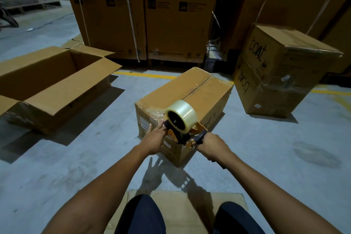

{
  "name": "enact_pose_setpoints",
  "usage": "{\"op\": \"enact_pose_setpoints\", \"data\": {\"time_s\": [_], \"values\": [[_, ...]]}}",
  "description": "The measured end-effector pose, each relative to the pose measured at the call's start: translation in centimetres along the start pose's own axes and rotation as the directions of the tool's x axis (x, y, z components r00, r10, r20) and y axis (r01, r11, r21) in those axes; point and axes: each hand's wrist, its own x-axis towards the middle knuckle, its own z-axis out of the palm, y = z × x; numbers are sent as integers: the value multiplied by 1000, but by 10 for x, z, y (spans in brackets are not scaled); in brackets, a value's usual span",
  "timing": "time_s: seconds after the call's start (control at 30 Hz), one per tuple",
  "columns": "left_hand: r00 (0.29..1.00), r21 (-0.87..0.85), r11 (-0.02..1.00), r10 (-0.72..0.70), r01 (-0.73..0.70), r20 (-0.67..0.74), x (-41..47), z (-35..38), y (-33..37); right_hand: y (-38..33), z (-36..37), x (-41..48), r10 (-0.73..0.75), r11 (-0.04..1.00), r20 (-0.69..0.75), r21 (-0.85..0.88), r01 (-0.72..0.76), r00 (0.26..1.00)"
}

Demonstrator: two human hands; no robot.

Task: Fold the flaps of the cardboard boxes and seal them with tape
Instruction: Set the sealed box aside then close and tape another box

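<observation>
A closed cardboard box stands on the floor in front of me, its top flaps folded shut with a seam down the middle. A tape dispenser with a clear tape roll sits at the box's near top edge. My right hand grips the dispenser's handle. With straight fingers, my left hand presses on the box's near corner beside the dispenser's front. A large open box lies on the left with its flaps spread out.
Two stacked boxes marked "boat" stand to the right. Tall strapped cartons form a wall behind. A yellow floor line runs behind the box. I kneel on a flat cardboard sheet.
</observation>
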Motion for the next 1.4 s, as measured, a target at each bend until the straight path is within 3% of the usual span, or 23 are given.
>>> {"op": "enact_pose_setpoints", "data": {"time_s": [0.2, 0.33, 0.63, 0.8, 1.0, 1.1, 1.2, 1.4], "values": [[998, 22, 1000, -19, 18, 68, 4, -6, 4, 29, 0, -22, 34, 999, -6, 29, -34, 999], [994, 154, 983, 93, -100, 54, 2, -2, 18, 27, 5, -24, 9, 1000, -32, -2, -9, 999], [997, 61, 995, 76, -77, 16, -6, 8, 25, 46, -1, -32, 46, 996, -26, 80, -43, 999], [998, 57, 996, 69, -69, 12, -7, 10, 29, 56, 6, -38, 37, 999, -5, 8, -37, 999], [998, 13, 998, 57, -57, -27, -6, 20, 28, 59, 14, -34, 58, 996, 15, 63, -59, 998], [998, -32, 999, 41, -43, -40, -5, 24, 31, 48, 23, -27, 106, 973, 72, 199, -119, 992], [1000, -51, 999, -2, 1, -11, -2, 26, 30, 44, 24, -22, 153, 855, 225, 459, -243, 962], [998, -36, 999, -37, 39, 51, -3, 16, 37, 35, 9, -21, 183, 753, 398, 531, -389, 899]]}}
